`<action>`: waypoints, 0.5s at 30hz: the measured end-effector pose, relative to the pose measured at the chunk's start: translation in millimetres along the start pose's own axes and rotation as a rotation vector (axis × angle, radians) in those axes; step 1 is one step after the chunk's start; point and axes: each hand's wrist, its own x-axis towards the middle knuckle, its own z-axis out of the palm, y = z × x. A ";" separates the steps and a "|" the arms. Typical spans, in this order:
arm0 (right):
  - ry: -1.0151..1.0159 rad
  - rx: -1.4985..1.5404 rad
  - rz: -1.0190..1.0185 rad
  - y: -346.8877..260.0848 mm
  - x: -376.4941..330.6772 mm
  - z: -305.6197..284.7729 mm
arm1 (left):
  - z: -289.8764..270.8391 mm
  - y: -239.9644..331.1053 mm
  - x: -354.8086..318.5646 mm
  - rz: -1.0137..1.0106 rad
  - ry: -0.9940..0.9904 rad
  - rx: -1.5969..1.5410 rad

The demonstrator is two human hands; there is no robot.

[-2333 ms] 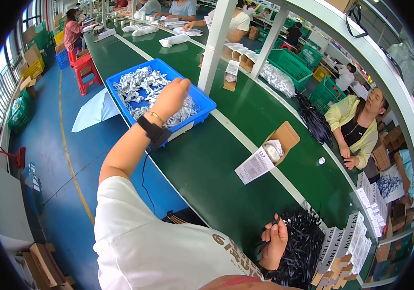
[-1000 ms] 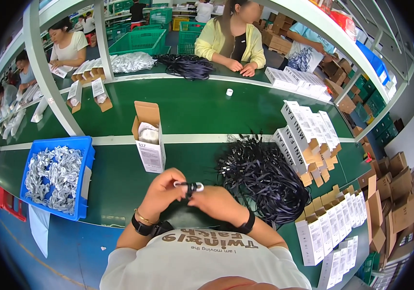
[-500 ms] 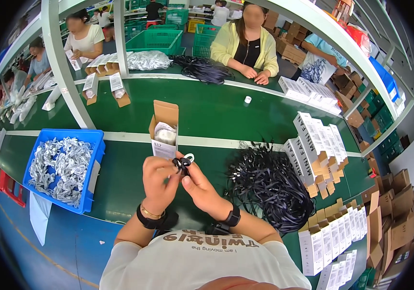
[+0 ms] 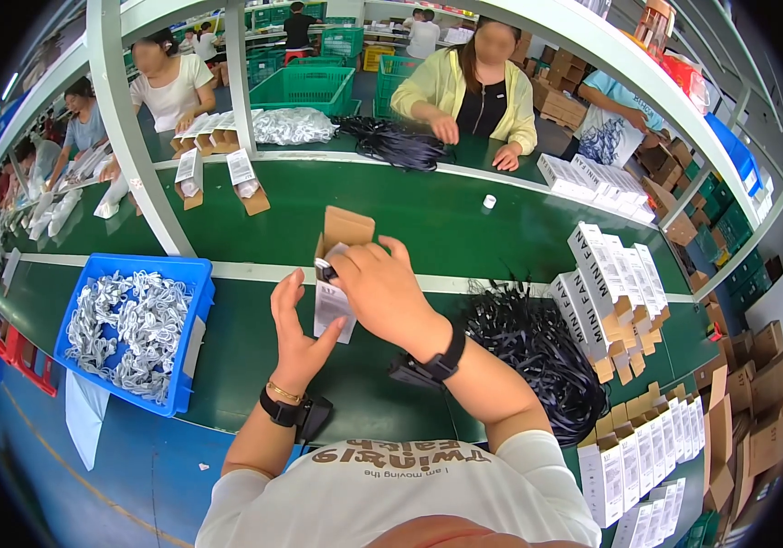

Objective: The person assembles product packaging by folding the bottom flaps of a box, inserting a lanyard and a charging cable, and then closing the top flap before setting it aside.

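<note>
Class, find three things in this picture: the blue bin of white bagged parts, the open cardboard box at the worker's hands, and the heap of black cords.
blue bin point(image 4: 198, 301): head view, its right wall.
open cardboard box point(image 4: 347, 226): head view, raised brown flap.
heap of black cords point(image 4: 537, 352): head view, middle of the pile.

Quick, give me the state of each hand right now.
Left hand: open, fingers spread, holding nothing.
Right hand: closed on a small dark item at the open brown cardboard box.
</note>
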 end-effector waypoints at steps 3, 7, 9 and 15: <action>-0.058 0.098 -0.072 -7.5 -8.4 -18.8 | -0.3 -3.7 0.6 -0.057 -0.036 -0.070; -0.156 0.240 -0.129 -14.7 -30.1 -39.8 | 2.3 -5.8 -0.7 -0.108 -0.181 -0.167; -0.189 0.289 -0.142 -15.6 -40.8 -48.9 | 2.4 -5.5 -2.4 -0.049 -0.271 -0.169; -0.160 0.316 0.058 -6.4 -66.8 -74.6 | 20.4 32.9 -20.9 -0.108 -0.335 -0.231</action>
